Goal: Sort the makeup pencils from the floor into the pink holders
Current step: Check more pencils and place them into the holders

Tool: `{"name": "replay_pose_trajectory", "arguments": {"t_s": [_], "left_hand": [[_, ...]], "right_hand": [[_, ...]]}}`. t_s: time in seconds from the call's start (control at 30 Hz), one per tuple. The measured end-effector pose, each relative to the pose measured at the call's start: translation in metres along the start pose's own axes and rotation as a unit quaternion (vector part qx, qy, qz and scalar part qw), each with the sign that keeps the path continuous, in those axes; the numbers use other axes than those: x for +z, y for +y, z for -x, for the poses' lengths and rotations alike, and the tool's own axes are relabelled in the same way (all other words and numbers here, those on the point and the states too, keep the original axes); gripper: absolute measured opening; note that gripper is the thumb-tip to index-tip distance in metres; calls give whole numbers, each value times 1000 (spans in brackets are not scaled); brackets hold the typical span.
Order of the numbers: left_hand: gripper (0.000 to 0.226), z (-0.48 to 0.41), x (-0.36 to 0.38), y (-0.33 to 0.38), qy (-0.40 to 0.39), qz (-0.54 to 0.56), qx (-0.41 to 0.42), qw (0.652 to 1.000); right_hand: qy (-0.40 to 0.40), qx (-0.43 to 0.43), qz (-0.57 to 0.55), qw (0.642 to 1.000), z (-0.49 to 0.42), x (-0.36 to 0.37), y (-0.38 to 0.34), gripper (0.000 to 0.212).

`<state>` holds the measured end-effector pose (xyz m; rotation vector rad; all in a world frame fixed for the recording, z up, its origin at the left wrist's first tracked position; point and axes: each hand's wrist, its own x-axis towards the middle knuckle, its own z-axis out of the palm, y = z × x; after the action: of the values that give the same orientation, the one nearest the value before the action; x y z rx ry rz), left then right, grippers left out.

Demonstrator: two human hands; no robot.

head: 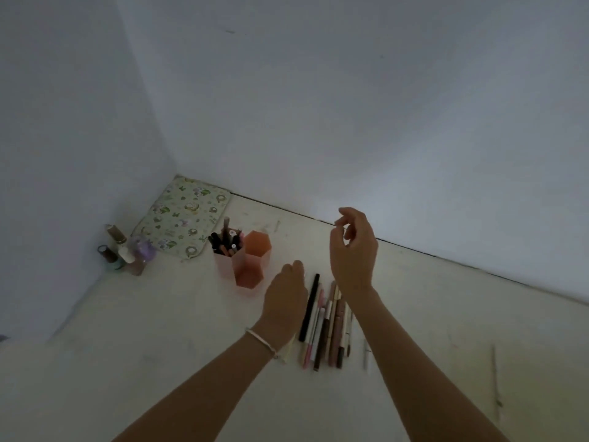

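Several makeup pencils [328,327] lie side by side on the pale floor, black, pink, brown and beige. A lone white pencil [367,357] lies just to their right. Three joined pink hexagonal holders [247,266] stand to the upper left; the rear left holder [224,247] has several pencils standing in it, the other two look empty. My left hand [285,298] hovers low over the left edge of the pencil row, palm down, fingers hidden. My right hand [353,250] is raised above the row's far end, fingers loosely curled, holding nothing.
A floral pouch [183,218] lies flat in the room corner. Several small bottles [126,250] stand left of it by the wall. White walls close the left and far sides. A thin dark stick [495,374] lies on the floor at right.
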<state>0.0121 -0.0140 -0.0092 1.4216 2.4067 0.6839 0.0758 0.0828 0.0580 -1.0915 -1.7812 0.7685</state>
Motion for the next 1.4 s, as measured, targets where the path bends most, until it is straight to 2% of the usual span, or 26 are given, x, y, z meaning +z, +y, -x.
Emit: {"name": "replay_pose_trajectory", "arguments": {"t_s": [0.13, 0.23, 0.43, 0.5, 0.6, 0.67, 0.73, 0.83, 0.93, 1.03, 1.1, 1.17, 1.27, 1.4], "left_hand": [[32, -7, 27, -8, -42, -109, -47, 992], [25, -10, 38, -7, -60, -146, -52, 986], [28, -19, 43, -1, -106, -178, -34, 978], [32, -27, 31, 2, -113, -122, -38, 985], [35, -43, -8, 11, -13, 58, -50, 997], [31, -48, -41, 21, 105, 132, -24, 985], [28, -50, -72, 28, 200, 204, 8, 958], [29, -49, -105, 31, 254, 284, 18, 925], [33, -44, -118, 29, 281, 302, 30, 910], [53, -40, -127, 18, 310, 310, 41, 898], [67, -38, -137, 2, 339, 310, 40, 887], [70, -37, -146, -18, 370, 300, 32, 879], [65, -33, -151, -47, 411, 271, 13, 870], [64, -29, -137, -70, 406, 238, 5, 883]], "right_hand": [[12, 35, 26, 999, 8, -25, 28, 29], [1, 49, 38, 998, 17, -33, 45, 28], [-80, 92, 62, 991, 23, -24, 62, 27], [-120, 104, 86, 984, 22, -14, 66, 25], [-182, 135, 150, 962, 18, 2, 75, 27], [-222, 169, 197, 940, 18, 12, 80, 32], [-256, 157, 257, 919, 21, 21, 85, 32], [-288, 90, 326, 896, 29, 31, 92, 28], [-310, 70, 329, 889, 35, 38, 97, 19], [-268, 97, 264, 922, 21, 35, 88, 15], [-188, 126, 196, 954, -1, 28, 70, 15], [-98, 152, 109, 977, -26, 18, 46, 13], [2, 144, 1, 990, -52, 5, 6, 11], [44, 108, -92, 989, -58, 0, -33, 13]]}}
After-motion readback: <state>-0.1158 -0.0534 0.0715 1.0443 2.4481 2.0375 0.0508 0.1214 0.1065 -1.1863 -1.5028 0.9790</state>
